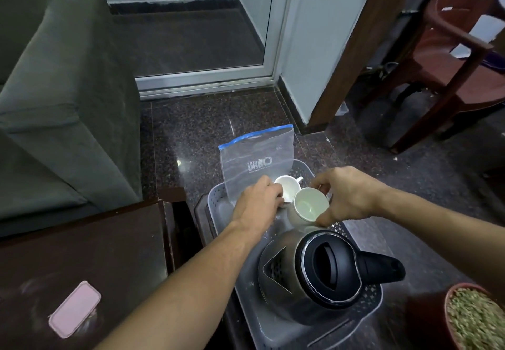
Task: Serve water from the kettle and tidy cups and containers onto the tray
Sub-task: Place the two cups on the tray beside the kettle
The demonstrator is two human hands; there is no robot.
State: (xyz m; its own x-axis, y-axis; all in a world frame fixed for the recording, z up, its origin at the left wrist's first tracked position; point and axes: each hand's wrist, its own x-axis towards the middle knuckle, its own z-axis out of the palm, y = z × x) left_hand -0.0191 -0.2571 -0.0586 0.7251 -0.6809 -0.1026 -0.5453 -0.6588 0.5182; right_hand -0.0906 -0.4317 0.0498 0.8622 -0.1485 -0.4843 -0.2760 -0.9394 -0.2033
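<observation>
Item: my left hand (259, 199), fingers curled round the far white cup (287, 185). My right hand (347, 199) pinches the near white cup (310, 206), its mouth tilted towards me, likely so the two sit close together. Both forearms reach forward, wrists dropped. Beneath: grey tray (367, 303), bearing the kettle (322, 276), nearest me, and a standing zip bag (257, 158).

Home living rm, grey sofa (62, 98), granite floor (207, 131), plastic chair (459, 49)
</observation>
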